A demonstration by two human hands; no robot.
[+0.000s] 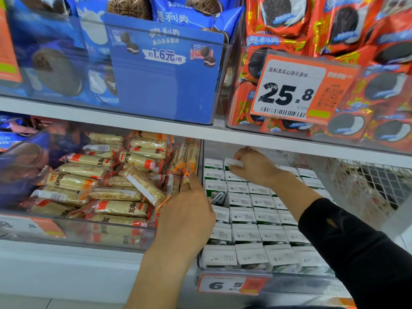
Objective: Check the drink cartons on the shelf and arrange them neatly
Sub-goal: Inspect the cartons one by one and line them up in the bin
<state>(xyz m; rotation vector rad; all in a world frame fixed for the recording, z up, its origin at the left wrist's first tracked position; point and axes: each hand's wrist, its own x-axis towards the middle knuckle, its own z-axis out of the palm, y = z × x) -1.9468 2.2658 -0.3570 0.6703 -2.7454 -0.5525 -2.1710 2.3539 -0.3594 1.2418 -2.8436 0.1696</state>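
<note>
Drink cartons packed in rows in clear bin on lower shelf, right hand pinching back-row carton, left hand fingers extended along bin's left wall.

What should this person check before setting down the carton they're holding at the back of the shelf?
1. Grip on the raised carton: right hand pinches it at the back row. Ok.
2. Left hand out of the way: it rests at the bin's left edge, by the divider. Ok.
3. Slot under the raised carton: hidden by the hand. Cannot tell.
4. Front rows of drink cartons lined up: tops level and in straight rows. Ok.
5. Left column: one carton shows its green side and straw, out of line. Not ok.
6. Headroom under the upper shelf: tight above the hand. Cannot tell.
</note>
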